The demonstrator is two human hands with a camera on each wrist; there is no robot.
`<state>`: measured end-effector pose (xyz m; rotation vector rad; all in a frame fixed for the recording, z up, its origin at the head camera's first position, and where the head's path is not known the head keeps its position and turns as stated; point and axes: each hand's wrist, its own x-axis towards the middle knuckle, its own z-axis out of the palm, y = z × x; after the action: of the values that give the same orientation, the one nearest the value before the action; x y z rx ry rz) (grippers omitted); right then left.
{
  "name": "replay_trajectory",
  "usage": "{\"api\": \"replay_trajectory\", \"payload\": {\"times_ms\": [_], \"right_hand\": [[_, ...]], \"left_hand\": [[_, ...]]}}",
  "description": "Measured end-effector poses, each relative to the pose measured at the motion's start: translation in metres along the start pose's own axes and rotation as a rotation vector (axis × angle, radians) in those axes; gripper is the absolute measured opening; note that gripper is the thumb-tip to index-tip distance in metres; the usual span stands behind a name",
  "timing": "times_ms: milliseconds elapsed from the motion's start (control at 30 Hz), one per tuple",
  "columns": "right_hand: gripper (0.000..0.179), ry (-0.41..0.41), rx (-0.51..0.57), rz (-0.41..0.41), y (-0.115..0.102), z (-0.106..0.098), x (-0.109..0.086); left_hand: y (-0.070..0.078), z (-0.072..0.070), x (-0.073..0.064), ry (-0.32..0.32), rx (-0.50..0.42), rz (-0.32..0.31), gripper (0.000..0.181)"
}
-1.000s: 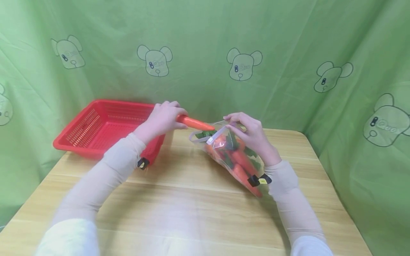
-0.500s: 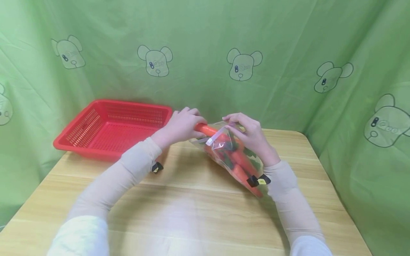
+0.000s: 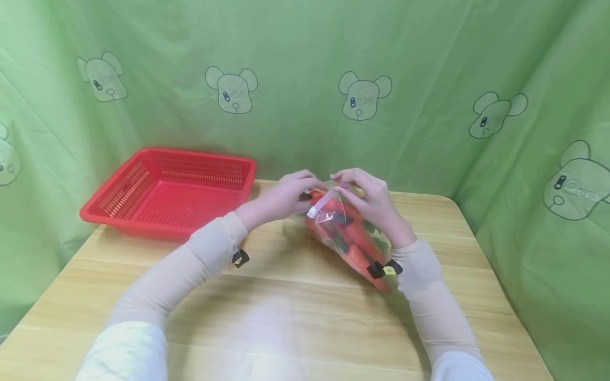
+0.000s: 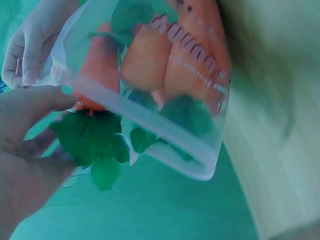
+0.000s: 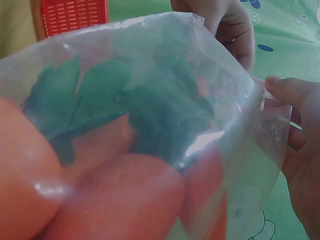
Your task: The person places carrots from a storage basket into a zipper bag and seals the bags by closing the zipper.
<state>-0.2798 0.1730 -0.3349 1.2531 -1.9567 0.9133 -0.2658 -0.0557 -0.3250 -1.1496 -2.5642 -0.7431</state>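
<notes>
A clear zip bag (image 3: 340,222), printed with lettering, lies slanted on the table and holds several carrots (image 3: 357,241) with green leaves. My right hand (image 3: 367,198) pinches the bag's mouth edge between thumb and fingers, also plain in the right wrist view. At the opening, my left hand (image 3: 288,196) holds the leafy end of one carrot (image 4: 98,75). Most of that carrot is inside the bag; its leaves (image 4: 92,137) stick out past the white zip strip (image 4: 135,117). Part of the left fingers is hidden behind those leaves. A white slider (image 3: 312,212) sits at the strip's end.
A red plastic basket (image 3: 190,203) with slotted walls stands at the back left; no items show in it. The wooden table (image 3: 267,317) reaches to a green curtain (image 3: 295,127) behind and at the sides.
My left hand has moved right from beside the basket to the bag's mouth, and its carrot has slid into the bag. My right hand has stayed in place.
</notes>
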Motion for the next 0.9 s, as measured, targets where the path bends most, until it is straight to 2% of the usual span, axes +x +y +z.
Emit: {"api": "replay_trajectory", "payload": {"times_ms": [100,200,333,500,600,700,833,900], "right_hand": [[0.017,0.006,0.007,0.004,0.001,0.0,0.0],[0.016,0.002,0.018,0.014,0.001,0.0,-0.001],[0.015,-0.009,0.026,0.022,0.002,-0.001,-0.001],[0.016,0.002,0.035,0.021,0.002,-0.001,-0.001],[0.016,0.008,0.041,0.016,0.002,-0.001,-0.001],[0.016,0.009,0.043,0.01,0.002,0.0,-0.001],[0.016,0.011,0.042,0.01,0.002,0.0,-0.002],[0.016,0.014,0.044,0.012,0.002,0.0,-0.002]], "left_hand": [[-0.001,0.001,0.0,0.056,-0.117,-0.003,0.033],[-0.003,-0.002,-0.002,0.104,-0.14,-0.06,0.034],[-0.009,-0.008,-0.008,0.116,-0.134,-0.18,0.032],[-0.019,-0.009,-0.017,0.13,-0.195,-0.371,0.031],[-0.025,-0.008,-0.022,0.098,-0.253,-0.49,0.034],[-0.026,-0.007,-0.024,0.026,-0.389,-0.58,0.039],[-0.02,-0.005,-0.022,-0.044,-0.578,-0.629,0.044],[-0.016,-0.003,-0.02,-0.055,-0.617,-0.628,0.045]]}}
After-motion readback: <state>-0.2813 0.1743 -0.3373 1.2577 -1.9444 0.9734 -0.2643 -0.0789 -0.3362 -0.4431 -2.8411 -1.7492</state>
